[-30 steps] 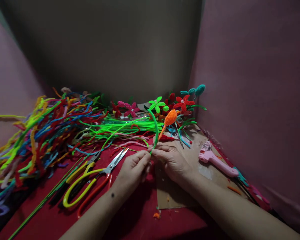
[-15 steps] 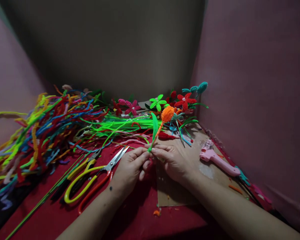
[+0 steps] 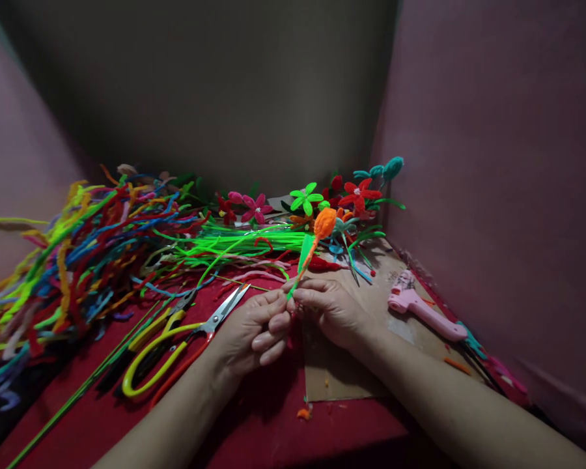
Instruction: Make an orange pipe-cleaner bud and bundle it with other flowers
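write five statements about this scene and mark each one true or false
1. The left hand and the right hand meet at the lower end of the orange bud's stem. True.
2. The right hand holds the scissors. False: the scissors lie on the red surface.
3. The pink glue gun lies to the right of both hands. True.
4. The multicoloured fuzzy strips are heaped on the right. False: the heap is on the left.
5. A green flower shows beyond the hands. True.
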`<state>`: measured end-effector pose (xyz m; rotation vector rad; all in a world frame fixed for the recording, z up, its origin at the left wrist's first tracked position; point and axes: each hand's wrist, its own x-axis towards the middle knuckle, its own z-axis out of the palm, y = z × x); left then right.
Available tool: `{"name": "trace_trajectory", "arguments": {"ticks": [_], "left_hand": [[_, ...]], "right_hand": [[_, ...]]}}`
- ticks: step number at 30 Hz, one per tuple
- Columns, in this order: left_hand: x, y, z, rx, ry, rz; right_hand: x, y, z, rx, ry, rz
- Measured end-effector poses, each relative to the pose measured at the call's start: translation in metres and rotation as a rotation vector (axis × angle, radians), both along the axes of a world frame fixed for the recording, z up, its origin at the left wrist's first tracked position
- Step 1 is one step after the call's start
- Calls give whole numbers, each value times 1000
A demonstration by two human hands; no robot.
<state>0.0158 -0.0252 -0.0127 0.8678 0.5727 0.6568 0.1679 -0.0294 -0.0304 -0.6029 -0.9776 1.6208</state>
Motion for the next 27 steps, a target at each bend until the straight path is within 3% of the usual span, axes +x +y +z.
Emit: {"name": "trace_trajectory", "arguments": {"ticks": [3,5,10,13,19,27], "left_hand": [[1,-1,1,35,37,-17],[5,-4,3,154,154,36],[13,-14,3,790,661,425],[13,-16,2,936,773,513],[11,-12,7,518,525,394],[10,-8,2,227,193,258]], "right_hand": [[-1,-1,-1,18,13,-32],[-2,-2,-1,10,20,-82],[-5,-4,-3,-34,16,-226],[-6,-7,-3,-27,-40,-249],[-6,-10,1,44,-113,-254],[-4,-7,5,58,-74,-164]]}}
